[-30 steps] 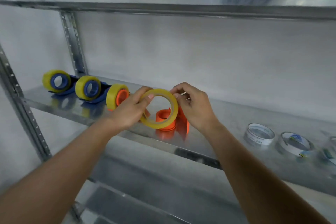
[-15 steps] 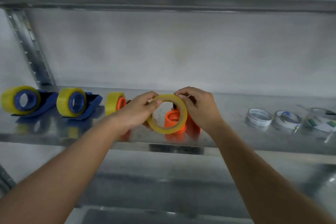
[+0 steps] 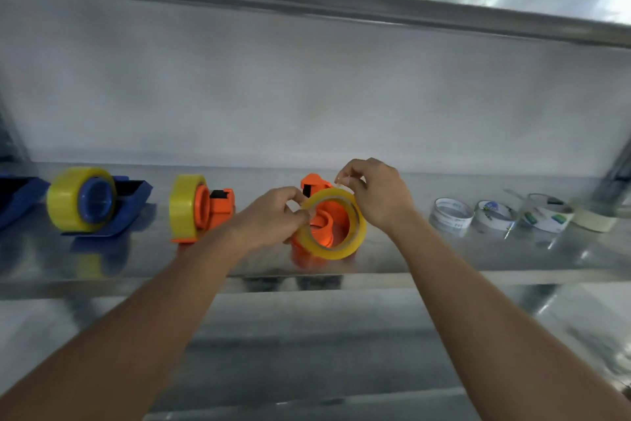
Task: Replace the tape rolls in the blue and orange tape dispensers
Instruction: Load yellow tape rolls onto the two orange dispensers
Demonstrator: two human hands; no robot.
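A yellow tape roll [image 3: 336, 251] hangs in front of an orange dispenser [image 3: 319, 214] that carries no roll and stands on the metal shelf [image 3: 409, 260]. My left hand [image 3: 276, 215] pinches the roll's left rim. My right hand [image 3: 372, 193] pinches at the roll's top edge, thumb and finger raised as if on the tape's end. To the left stand an orange dispenser with a yellow roll [image 3: 198, 207] and a blue dispenser with a yellow roll [image 3: 92, 202]. Part of another blue dispenser [image 3: 17, 197] shows at the left edge.
Several empty white tape cores [image 3: 450, 215] and a pale roll [image 3: 596, 219] lie on the shelf to the right. Another metal shelf [image 3: 341, 7] hangs overhead, and a lower shelf [image 3: 307, 352] lies under my arms. A white wall is behind.
The view has swung left to right and come closer. The roll has tilted and dropped lower in front of the orange dispenser; my right hand's fingers have lifted to its top edge.
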